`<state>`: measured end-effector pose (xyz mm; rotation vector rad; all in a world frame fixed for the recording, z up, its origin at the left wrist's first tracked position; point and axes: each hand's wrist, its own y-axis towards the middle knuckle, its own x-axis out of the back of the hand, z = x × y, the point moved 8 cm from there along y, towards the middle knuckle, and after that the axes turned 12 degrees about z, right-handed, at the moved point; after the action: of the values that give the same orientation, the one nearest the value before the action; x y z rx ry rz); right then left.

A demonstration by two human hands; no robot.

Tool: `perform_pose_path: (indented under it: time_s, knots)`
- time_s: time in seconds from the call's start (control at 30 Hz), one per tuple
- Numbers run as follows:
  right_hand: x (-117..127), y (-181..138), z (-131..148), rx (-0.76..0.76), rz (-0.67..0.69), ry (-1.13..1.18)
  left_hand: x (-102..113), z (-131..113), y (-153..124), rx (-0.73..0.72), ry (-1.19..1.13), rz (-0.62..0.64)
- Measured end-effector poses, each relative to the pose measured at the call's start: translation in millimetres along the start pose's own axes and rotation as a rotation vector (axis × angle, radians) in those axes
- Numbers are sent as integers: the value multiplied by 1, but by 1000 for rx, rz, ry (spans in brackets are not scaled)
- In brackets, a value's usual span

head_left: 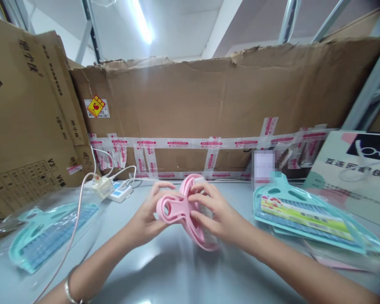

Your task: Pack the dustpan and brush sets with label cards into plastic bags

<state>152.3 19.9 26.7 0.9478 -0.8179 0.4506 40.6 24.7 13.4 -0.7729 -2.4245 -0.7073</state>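
Note:
A pink plastic piece point(177, 209) with a ring-shaped handle end and a wide curved head is held up above the table, in the middle of the head view. My left hand point(147, 215) grips the ring end, with fingers above it and the thumb below. On the curved head, my right hand point(217, 211) presses its fingertips near the junction with the handle. Something pale and whitish shows along the head's right side, partly hidden by my right hand and blurred, so I cannot tell what it is.
Bagged teal fan-shaped pieces with blue ribbed parts lie at the left point(50, 236) and, stacked under a yellow-green label, at the right point(307, 211). A power strip point(122, 192) with white cables sits back left. Cardboard point(183, 101) walls the rear; a printed box point(351, 181) leans right.

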Motion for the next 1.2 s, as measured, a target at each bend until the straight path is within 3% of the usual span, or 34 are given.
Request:
perform_pose_path:
  time_s: [0.1, 0.17, 0.23, 0.3, 0.4, 0.5, 0.63, 0.77, 0.9, 1.0, 1.07, 1.13, 1.2]
  knots:
    - [18, 0, -3, 5, -146, -28, 36, -25, -13, -227, 345, -183]
    - [28, -4, -12, -41, -245, -97, 65, -26, -24, -228, 413, -305]
    - [22, -5, -19, -30, -191, -176, 86, -19, -30, -150, 508, -328]
    - [-6, -4, -24, 21, 35, -240, 92, -4, -29, 3, 662, -195]
    - [-53, -6, -33, 55, 332, -293, 81, 25, -25, 240, 868, 90]
    - [-78, -6, -39, 65, 392, -304, 59, 39, -22, 355, 932, 278]
    - [-79, -5, -47, 44, 358, -307, 36, 48, -22, 517, 998, 378]
    - [-43, -25, -58, -46, 261, -318, 24, 59, -24, 608, 1045, 395]
    - [46, -80, -86, -300, -68, -349, 22, 73, -27, 669, 1098, 397]
    - [123, -155, -125, -581, -341, -496, 25, 66, -23, 660, 1158, 323]
    - [160, -218, -163, -874, -419, -518, 14, 54, -17, 531, 1102, 333]
    - [179, -286, -201, -1210, -502, -366, -13, 42, -12, 339, 923, 460]
    - [174, -334, -229, -1395, -546, -51, -40, 37, -11, 231, 735, 584]
